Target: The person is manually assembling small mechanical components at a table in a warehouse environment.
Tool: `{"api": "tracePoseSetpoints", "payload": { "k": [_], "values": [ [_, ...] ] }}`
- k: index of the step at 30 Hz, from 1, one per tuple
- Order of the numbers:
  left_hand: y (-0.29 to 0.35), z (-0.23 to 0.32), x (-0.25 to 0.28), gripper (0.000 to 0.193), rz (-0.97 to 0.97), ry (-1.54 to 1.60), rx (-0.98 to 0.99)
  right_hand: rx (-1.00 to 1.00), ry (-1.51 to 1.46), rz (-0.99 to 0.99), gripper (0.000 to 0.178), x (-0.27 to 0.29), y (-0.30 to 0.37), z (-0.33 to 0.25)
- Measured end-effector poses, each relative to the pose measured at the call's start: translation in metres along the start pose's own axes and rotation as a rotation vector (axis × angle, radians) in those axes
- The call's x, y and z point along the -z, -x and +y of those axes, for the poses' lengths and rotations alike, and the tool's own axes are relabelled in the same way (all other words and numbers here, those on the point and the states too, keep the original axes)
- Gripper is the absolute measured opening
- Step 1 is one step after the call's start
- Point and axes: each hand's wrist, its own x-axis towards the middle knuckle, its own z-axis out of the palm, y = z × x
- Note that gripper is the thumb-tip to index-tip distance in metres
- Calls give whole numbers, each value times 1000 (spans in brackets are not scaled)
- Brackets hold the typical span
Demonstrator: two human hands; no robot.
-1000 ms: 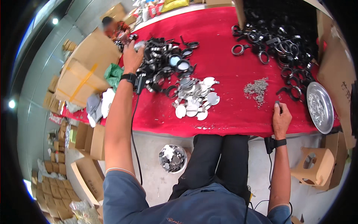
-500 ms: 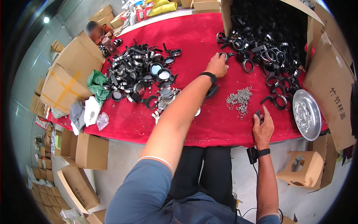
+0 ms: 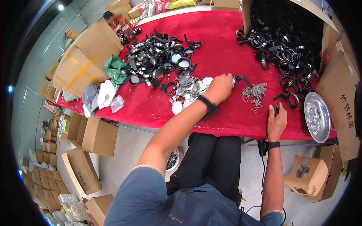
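Observation:
My left hand (image 3: 221, 88) has its fingers closed on a black ring lid (image 3: 242, 80) with a curved strap, just above the red cloth. It is between a heap of round silvery discs (image 3: 184, 87) and a small pile of metal wire clips (image 3: 255, 95). My right hand (image 3: 276, 122) rests near the table's front edge, thumb and fingers closed around a small dark piece (image 3: 277, 109) that I cannot make out. Beside it on the right lie loose black rings (image 3: 292, 100) and a round metal tray (image 3: 327, 122) of small shiny pins.
A big heap of black lids (image 3: 154, 56) lies at the left, and more spill from an open carton (image 3: 247, 15) at the back right. A cardboard box (image 3: 69, 73), a green cloth (image 3: 114, 70) and a person (image 3: 118, 22) are at far left. A stool (image 3: 307, 175) stands below right.
My left hand has come nearer from the far middle of the table, bringing a black ring lid. The whole view has shifted. My right hand keeps its place near the front edge.

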Motion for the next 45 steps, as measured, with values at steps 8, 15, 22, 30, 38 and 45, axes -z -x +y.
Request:
{"api": "tracePoseSetpoints", "payload": {
  "k": [8, 15, 22, 30, 38, 45],
  "values": [
    [134, 38, 45, 24, -95, 144, -105, 180, -419, -316, 38, 47, 24, -92],
    [151, 24, 64, 40, -24, 221, -223, 13, -517, -686, 24, 60, 52, -133],
    [95, -97, 96, 11, 144, -125, 140, 11, -355, -367, 21, 7, 60, -117],
    [72, -135, 82, 22, -106, -164, 333, 25, -356, -396, 20, -5, 60, -107],
    [80, -110, 109, 19, -48, -228, 77, 13, -322, -349, 25, -3, 61, -108],
    [70, -33, 115, 23, 276, 874, 451, -109, -697, -306, 32, 13, 43, -142]
  ]
}}
